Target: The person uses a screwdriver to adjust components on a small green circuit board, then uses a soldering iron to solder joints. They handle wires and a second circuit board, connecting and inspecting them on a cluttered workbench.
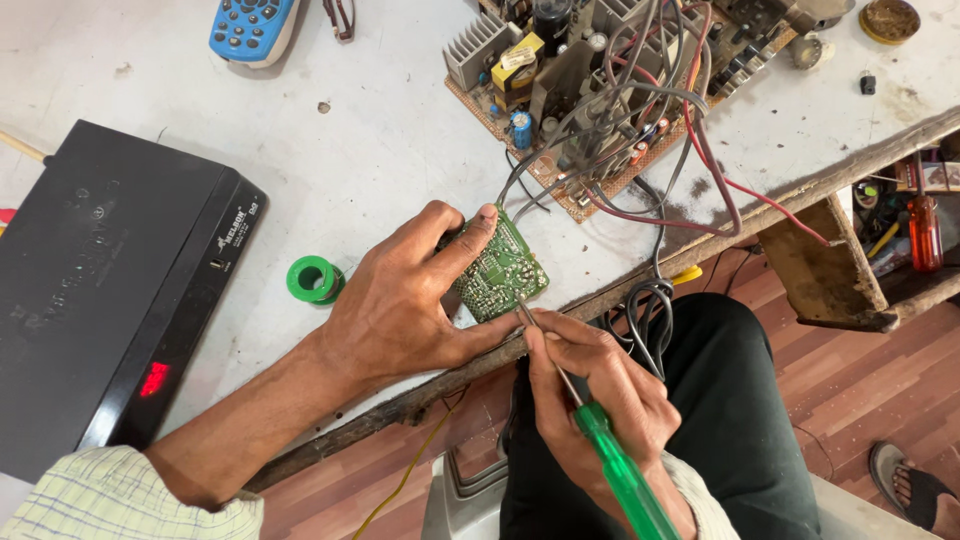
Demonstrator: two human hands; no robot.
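The left hand (400, 300) grasps the small green circuit board (497, 268) at the near edge of the desk (370, 150), with the thumb laid across the board's upper edge and the other fingers curled behind it. The board is tilted, solder side toward the camera, and grey wires (560, 140) run from it to the larger brown circuit board (590, 90) farther back.

The right hand (595, 395) is clenched around the green-handled screwdriver (600, 440) in a pen-like grip. The metal tip touches the lower edge of the small board.

To do this step well, in judgement:
- Hold the small board firmly against the desk edge so it does not twist under the tip.
- Apply light pressure only (the tip could slip across neighbouring solder joints).
- Leave slack in the wires; pulling could strain their joints on either board.
- Steady the right hand against the left for fine control.

A green solder spool (314, 279) lies just beside the left wrist, and a black box (100, 280) sits to its left.
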